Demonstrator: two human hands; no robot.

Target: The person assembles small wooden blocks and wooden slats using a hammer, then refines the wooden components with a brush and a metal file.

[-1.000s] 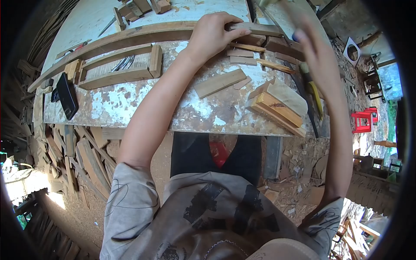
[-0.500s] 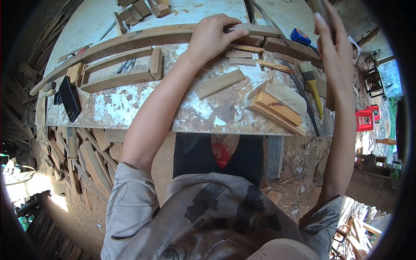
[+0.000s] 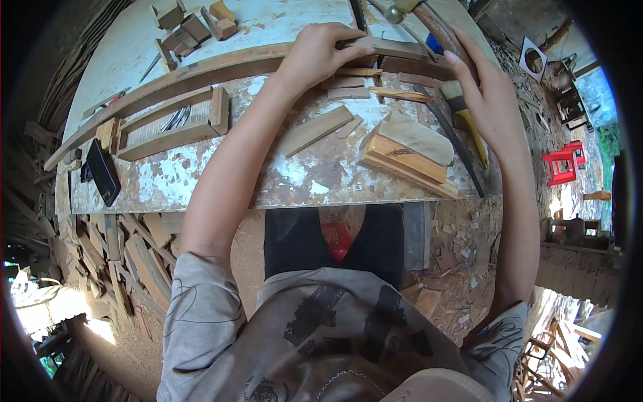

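My left hand (image 3: 320,55) presses down on a short wooden strip (image 3: 402,48), thumb and fingers around its left end. The strip lies over a long curved wooden board (image 3: 201,72). A thin nail (image 3: 382,34) stands upright in the strip, just right of my left fingertips. My right hand (image 3: 487,97) is closed around the wooden handle of a hammer (image 3: 439,28). The metal hammer head is near the top edge, just above and right of the nail. Behind the handle, a blue tape measure (image 3: 433,44) is partly hidden.
A wooden frame tray (image 3: 173,146) with several nails and a phone (image 3: 102,175) lie to the left. Wood offcuts (image 3: 318,130), a shaped wooden block (image 3: 412,151), a dark rod (image 3: 450,134) and a yellow-handled brush (image 3: 467,115) are nearer me. Small blocks (image 3: 194,28) sit farther back.
My right hand has swung the hammer down and left, bringing its head over the strip. My left hand stays on the strip. The whole view has shifted slightly.
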